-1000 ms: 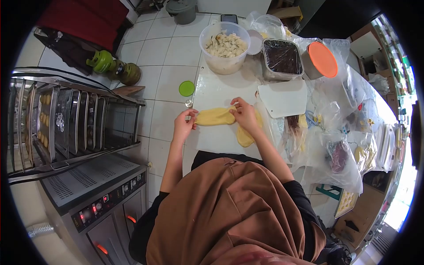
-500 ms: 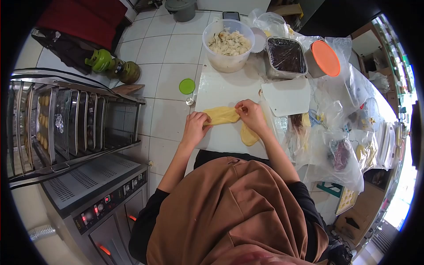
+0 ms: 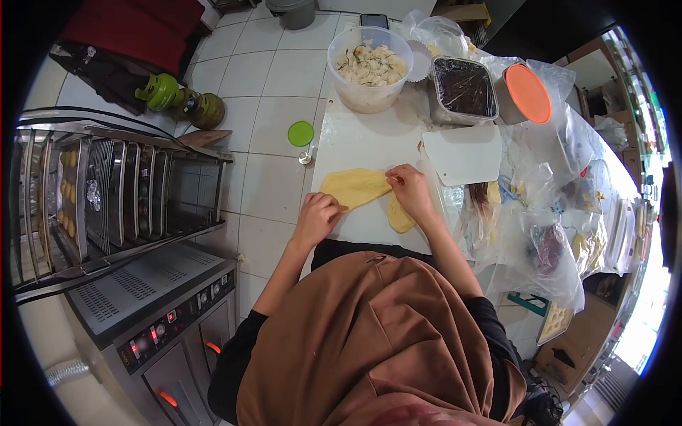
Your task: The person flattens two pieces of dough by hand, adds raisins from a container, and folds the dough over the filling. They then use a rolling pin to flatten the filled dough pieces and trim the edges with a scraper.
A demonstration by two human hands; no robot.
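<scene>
A flat, elongated sheet of yellow dough (image 3: 355,187) stretches between my hands over the white work surface (image 3: 362,145). My left hand (image 3: 320,215) pinches its near left edge, fingers curled. At the dough's right end, my right hand (image 3: 410,190) grips the edge between thumb and fingers. A second piece of dough (image 3: 400,219) lies on the surface, partly under my right hand. Beyond the dough stands a clear plastic tub (image 3: 366,98) with a whitish shredded filling.
A container of dark filling under plastic wrap (image 3: 463,89) and an orange-lidded container (image 3: 527,94) stand at the back right. A white scraper sheet (image 3: 463,155) lies nearby. Plastic bags (image 3: 547,248) crowd the right side. An oven (image 3: 153,305) and a tray rack (image 3: 121,199) stand left.
The dough sheet now lies wider and flatter, its left part spread out. My left hand has shifted slightly down towards me; my right hand has moved slightly right.
</scene>
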